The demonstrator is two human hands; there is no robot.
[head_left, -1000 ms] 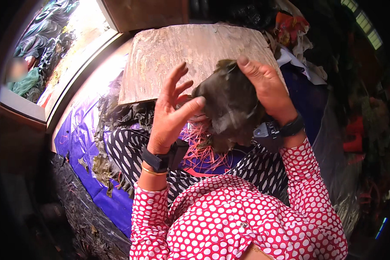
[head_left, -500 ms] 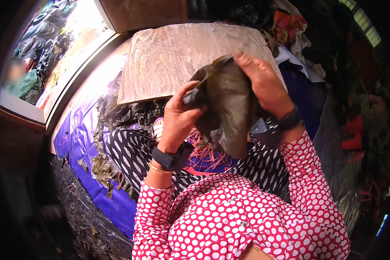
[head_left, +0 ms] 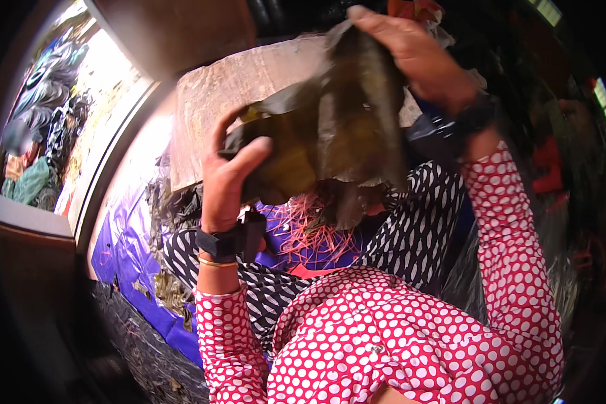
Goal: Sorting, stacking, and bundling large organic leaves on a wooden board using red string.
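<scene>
A thin dark olive-brown sheet (head_left: 357, 128), glossy and leaf-like, is stretched in the air between my two hands; I cannot tell just what it is. My left hand (head_left: 225, 175) pinches its left edge, the thumb on the near side. Higher up and to the right, my right hand (head_left: 424, 57) grips the top corner between thumb and fingers. Loose folds hang down over my lap, and they are blurred by motion. Behind the sheet lies a pale wooden board (head_left: 209, 114), partly covered by it.
Tangled pink strings (head_left: 310, 229) lie on blue plastic between my legs. Dark scraps (head_left: 175, 209) and a purple-blue plastic sheet (head_left: 118, 259) spread to the left. Beyond a door sill at the upper left are piled bundles (head_left: 44, 101). A red object (head_left: 549, 165) stands at the right.
My hands have moved apart, the right one up and right, the left one leftward. Between them the crumpled sheet has opened out wider. My view has shifted slightly.
</scene>
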